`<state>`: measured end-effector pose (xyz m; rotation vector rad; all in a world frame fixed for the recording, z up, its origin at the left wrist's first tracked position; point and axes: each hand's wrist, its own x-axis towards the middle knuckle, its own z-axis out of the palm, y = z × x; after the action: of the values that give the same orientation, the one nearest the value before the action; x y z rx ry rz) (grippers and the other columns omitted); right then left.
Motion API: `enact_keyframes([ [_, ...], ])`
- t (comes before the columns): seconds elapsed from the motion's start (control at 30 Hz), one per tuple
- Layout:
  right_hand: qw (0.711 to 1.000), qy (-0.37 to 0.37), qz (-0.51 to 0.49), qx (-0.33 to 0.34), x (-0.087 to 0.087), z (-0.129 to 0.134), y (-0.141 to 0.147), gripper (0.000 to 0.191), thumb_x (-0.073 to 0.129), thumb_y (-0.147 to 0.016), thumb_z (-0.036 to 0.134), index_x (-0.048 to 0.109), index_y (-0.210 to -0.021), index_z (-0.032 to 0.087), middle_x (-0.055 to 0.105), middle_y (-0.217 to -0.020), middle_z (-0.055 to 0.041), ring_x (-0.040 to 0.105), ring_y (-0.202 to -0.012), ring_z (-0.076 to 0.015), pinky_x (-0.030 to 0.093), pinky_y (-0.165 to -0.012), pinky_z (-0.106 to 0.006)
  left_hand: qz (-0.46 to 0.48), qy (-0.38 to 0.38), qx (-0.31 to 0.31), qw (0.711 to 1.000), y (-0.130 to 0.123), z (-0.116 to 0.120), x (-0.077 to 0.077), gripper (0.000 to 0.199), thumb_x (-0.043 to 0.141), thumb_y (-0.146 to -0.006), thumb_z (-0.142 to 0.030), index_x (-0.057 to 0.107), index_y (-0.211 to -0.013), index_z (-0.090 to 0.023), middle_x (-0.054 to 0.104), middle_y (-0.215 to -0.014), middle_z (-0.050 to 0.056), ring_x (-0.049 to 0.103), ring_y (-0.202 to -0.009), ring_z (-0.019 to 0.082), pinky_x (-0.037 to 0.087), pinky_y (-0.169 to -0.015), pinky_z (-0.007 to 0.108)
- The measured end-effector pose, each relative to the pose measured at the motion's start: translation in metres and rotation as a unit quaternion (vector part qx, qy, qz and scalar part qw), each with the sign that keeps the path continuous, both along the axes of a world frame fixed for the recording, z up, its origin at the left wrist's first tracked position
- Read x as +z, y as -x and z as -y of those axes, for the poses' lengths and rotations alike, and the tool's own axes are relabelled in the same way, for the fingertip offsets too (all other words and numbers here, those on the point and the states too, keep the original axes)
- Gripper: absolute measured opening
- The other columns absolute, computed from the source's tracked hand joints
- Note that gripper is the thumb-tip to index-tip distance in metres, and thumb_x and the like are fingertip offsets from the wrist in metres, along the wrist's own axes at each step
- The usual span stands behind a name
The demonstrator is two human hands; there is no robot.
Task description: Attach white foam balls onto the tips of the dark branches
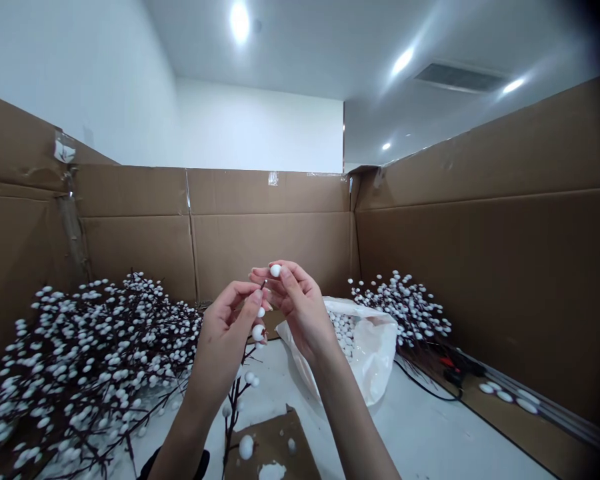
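Between the thumb and fingers of my right hand [304, 312] is a small white ball [275, 271]. My left hand [225, 327] pinches a dark, thin branch [233, 403] close to its upper tip. White balls sit along that branch, and its lower end runs down past a cardboard piece [300, 437]. The bare tip of the branch pokes up from my left fingers, just below and left of the white ball, apart from it. Behind my right wrist lies an open white plastic bag [377, 343] with many loose white balls inside.
A large heap of white-balled branches [105, 347] fills the left side. Another bunch [405, 310] lies at the back right, near a black cable [425, 387] and a black-and-red tool [453, 370]. Several white pieces [505, 395] lie at right. Cardboard walls [270, 240] surround the white table.
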<state>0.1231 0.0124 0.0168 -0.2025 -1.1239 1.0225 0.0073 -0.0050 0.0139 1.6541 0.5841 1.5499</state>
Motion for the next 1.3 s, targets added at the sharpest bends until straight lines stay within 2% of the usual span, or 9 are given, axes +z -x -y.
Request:
enact_keyframes([
  [0.23, 1.000, -0.021, 0.020, 0.009, 0.000, 0.007, 0.002, 0.020, 0.067, -0.082, 0.038, 0.066, -0.085, 0.018, 0.073, -0.077, -0.0032, 0.063, -0.063, -0.0078, 0.053, -0.062, -0.018, -0.004, 0.000, 0.009, 1.000, 0.003, 0.002, 0.001, 0.016, 0.060, -0.084, -0.035, 0.060, -0.082, -0.019, 0.060, -0.074, -0.004, 0.050, -0.051, 0.005, 0.045, -0.043, 0.013],
  [0.6, 0.994, -0.057, 0.090, -0.021, -0.002, 0.007, -0.006, 0.016, 0.065, -0.084, 0.035, 0.067, -0.088, 0.020, 0.069, -0.079, -0.0004, 0.062, -0.065, -0.0069, 0.055, -0.067, -0.019, -0.033, -0.016, 0.027, 0.999, 0.004, 0.002, 0.003, 0.017, 0.059, -0.084, -0.035, 0.062, -0.080, -0.019, 0.059, -0.071, -0.003, 0.052, -0.056, 0.006, 0.046, -0.045, 0.013],
  [0.83, 0.989, -0.059, 0.126, -0.051, 0.000, 0.010, -0.010, 0.017, 0.064, -0.085, 0.037, 0.068, -0.087, 0.021, 0.068, -0.082, -0.0002, 0.062, -0.067, -0.0073, 0.056, -0.070, -0.020, -0.074, -0.032, 0.038, 0.996, 0.008, 0.006, 0.004, 0.016, 0.057, -0.085, -0.035, 0.063, -0.083, -0.020, 0.059, -0.072, -0.003, 0.050, -0.054, 0.006, 0.046, -0.048, 0.014],
  [1.1, 0.985, -0.043, 0.147, -0.074, -0.001, 0.010, -0.012, 0.018, 0.067, -0.081, 0.038, 0.069, -0.085, 0.020, 0.069, -0.084, -0.0018, 0.062, -0.065, -0.0082, 0.056, -0.070, -0.022, -0.080, -0.033, 0.040, 0.995, 0.007, 0.005, 0.003, 0.018, 0.055, -0.086, -0.034, 0.062, -0.081, -0.018, 0.058, -0.071, -0.003, 0.049, -0.054, 0.006, 0.045, -0.047, 0.014],
  [1.3, 0.991, -0.026, 0.122, -0.048, -0.003, 0.007, -0.007, 0.019, 0.068, -0.081, 0.039, 0.069, -0.084, 0.021, 0.069, -0.087, -0.0022, 0.062, -0.067, -0.0088, 0.055, -0.073, -0.024, -0.084, -0.033, 0.055, 0.994, 0.008, 0.007, 0.004, 0.018, 0.055, -0.086, -0.034, 0.061, -0.080, -0.018, 0.059, -0.073, -0.002, 0.050, -0.056, 0.008, 0.045, -0.047, 0.016],
])
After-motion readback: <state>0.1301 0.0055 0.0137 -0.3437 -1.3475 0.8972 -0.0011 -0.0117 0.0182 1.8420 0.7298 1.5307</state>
